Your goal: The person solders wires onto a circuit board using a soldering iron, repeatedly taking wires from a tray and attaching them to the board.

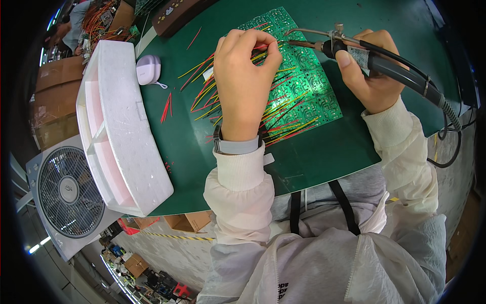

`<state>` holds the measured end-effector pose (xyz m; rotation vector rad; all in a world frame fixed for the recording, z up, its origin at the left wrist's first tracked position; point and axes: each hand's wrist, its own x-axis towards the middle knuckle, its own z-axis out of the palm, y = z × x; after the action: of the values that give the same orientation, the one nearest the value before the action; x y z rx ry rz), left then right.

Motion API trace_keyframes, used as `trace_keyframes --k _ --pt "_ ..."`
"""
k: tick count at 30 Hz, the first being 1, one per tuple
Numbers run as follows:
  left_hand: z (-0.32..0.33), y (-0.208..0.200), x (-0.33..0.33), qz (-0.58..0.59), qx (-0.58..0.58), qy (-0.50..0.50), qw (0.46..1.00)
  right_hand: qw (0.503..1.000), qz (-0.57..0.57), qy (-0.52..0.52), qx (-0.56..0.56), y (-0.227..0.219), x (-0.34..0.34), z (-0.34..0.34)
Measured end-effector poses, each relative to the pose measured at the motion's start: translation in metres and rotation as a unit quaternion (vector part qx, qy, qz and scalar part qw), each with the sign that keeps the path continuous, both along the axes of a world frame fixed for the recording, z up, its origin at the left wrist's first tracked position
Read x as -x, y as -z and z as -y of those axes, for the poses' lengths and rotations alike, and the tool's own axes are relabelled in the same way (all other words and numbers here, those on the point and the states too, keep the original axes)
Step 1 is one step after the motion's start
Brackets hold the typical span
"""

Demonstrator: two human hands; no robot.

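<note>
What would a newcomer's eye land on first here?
Probably the bright green circuit-board panel at upper centre, with red and yellow wires strewn across it. Just right of it, the right hand grips a soldering iron. The big white foam box at left also stands out.

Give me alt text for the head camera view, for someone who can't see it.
A person's right hand holds a soldering iron, its tip close to a green circuit-board panel, while the left hand bends over red and yellow wires lying across it. A white foam box stands left on the green table.
</note>
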<state>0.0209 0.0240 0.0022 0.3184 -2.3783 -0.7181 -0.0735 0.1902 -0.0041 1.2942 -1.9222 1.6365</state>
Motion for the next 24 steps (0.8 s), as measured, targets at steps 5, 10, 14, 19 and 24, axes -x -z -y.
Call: trace_keyframes --k 5,10,14,19,24 --pt "-0.0012 0.0012 0.0 -0.001 -0.001 -0.001 1.0 1.0 0.003 0.01 -0.011 -0.0009 -0.0008 -0.0024" --pt "-0.0014 0.0001 -0.0009 0.001 0.001 -0.003 1.0 1.0 0.008 -0.003 -0.008 -0.0011 -0.0009 -0.0017" --pt "-0.0014 0.0003 -0.0008 0.002 0.001 -0.003 1.0 1.0 0.005 -0.01 0.002 -0.0002 -0.0004 -0.0013" --pt "-0.001 0.0004 -0.0006 0.0 -0.003 0.0 1.0 1.0 0.0 0.013 -0.023 -0.0006 -0.0014 -0.0025" --pt "-0.0005 0.0003 -0.0001 0.001 -0.004 0.003 1.0 0.999 0.031 0.019 0.009 -0.0048 -0.0014 0.0009"
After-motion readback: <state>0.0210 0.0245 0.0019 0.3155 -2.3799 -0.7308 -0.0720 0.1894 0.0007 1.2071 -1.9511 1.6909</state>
